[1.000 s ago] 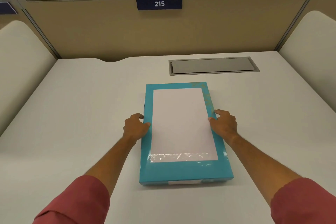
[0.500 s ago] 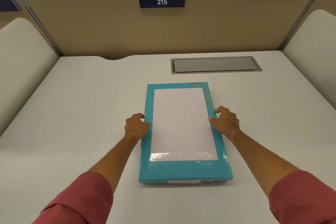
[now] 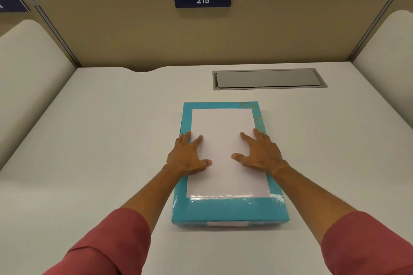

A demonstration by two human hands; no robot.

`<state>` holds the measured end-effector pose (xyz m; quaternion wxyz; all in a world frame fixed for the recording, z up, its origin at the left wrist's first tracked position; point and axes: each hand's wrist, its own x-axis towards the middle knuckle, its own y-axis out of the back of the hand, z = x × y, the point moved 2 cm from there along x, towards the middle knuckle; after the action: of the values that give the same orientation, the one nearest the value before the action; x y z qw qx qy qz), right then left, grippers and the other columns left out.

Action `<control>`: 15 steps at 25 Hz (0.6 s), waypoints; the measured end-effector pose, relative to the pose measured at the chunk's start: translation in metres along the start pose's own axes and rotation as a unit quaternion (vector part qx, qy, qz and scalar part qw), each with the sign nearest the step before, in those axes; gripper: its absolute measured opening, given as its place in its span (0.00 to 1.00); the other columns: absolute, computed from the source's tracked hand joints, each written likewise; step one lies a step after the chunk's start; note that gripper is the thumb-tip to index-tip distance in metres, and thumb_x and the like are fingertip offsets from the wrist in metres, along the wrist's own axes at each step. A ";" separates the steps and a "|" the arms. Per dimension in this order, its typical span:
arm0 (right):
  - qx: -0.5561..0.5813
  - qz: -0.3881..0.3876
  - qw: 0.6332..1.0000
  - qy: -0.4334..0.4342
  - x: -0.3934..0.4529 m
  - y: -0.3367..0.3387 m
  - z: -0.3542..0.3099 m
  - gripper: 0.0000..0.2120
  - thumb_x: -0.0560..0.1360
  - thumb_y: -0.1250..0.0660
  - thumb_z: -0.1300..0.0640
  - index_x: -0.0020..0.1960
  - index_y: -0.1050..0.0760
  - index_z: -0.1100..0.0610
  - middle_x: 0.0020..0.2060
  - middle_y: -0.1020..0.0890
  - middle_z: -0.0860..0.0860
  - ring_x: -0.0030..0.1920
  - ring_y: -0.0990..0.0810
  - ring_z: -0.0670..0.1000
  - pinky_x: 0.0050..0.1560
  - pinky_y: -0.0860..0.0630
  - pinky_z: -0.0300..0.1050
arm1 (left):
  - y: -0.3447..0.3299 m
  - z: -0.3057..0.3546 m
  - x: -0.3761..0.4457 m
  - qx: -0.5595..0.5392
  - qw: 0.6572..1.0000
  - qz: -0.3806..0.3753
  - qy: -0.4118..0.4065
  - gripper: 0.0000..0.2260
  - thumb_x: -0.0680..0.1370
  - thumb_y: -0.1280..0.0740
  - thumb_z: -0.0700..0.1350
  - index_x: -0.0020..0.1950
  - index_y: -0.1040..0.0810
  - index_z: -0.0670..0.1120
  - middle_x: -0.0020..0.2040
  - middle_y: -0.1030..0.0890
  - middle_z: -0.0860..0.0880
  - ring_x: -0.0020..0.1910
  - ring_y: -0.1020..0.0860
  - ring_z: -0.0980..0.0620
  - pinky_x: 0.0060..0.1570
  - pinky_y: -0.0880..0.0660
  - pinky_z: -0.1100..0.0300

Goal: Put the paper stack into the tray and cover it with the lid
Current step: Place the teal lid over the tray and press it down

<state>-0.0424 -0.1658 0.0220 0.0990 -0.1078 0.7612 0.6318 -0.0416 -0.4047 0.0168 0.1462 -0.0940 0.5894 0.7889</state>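
Teal lid (image 3: 228, 210) sits closed; left hand (image 3: 186, 157) and right hand (image 3: 260, 154), fingers spread flat, should press evenly.

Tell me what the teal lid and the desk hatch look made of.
Lid: probably cardboard under glossy film or tape; glare streaks along its near edge, white panel on top. Hatch: looks like brushed grey metal or metal-look plastic; matte, even sheen, set flush in the desk.
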 end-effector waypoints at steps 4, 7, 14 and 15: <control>-0.012 0.006 1.000 -0.002 0.000 -0.002 -0.001 0.43 0.68 0.44 0.26 0.78 0.49 0.43 0.79 0.48 0.55 0.77 0.46 0.60 0.71 0.38 0.59 | -0.005 -0.001 0.000 -0.010 1.000 0.000 0.005 0.42 0.70 0.36 0.67 0.78 0.51 0.57 0.81 0.56 0.49 0.79 0.57 0.44 0.72 0.42 0.41; -0.007 -0.002 1.000 0.004 -0.001 0.000 -0.001 0.44 0.69 0.43 0.26 0.78 0.50 0.44 0.79 0.50 0.55 0.78 0.48 0.60 0.72 0.40 0.59 | -0.004 0.000 0.000 -0.010 1.000 -0.005 -0.002 0.42 0.71 0.35 0.66 0.79 0.52 0.56 0.81 0.56 0.48 0.79 0.58 0.44 0.73 0.45 0.41; 0.088 0.019 0.994 -0.062 -0.027 -0.002 0.018 0.46 0.70 0.36 0.31 0.77 0.47 0.55 0.76 0.41 0.58 0.73 0.36 0.59 0.67 0.31 0.57 | -0.008 -0.018 -0.027 -0.050 0.999 0.010 0.007 0.46 0.70 0.32 0.65 0.79 0.50 0.49 0.80 0.54 0.46 0.79 0.51 0.45 0.74 0.44 0.48; 0.099 0.021 0.992 -0.081 -0.032 -0.002 0.022 0.44 0.70 0.35 0.32 0.76 0.44 0.56 0.72 0.35 0.59 0.68 0.31 0.60 0.63 0.28 0.56 | -0.009 -0.019 -0.033 -0.051 0.998 0.015 0.015 0.45 0.70 0.31 0.64 0.78 0.48 0.47 0.80 0.51 0.45 0.78 0.47 0.44 0.73 0.41 0.48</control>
<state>-0.0110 -0.1430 0.0247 0.1571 -0.0295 0.8116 0.5619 -0.0078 -0.4247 0.0134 0.1200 -0.1042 0.5522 0.8184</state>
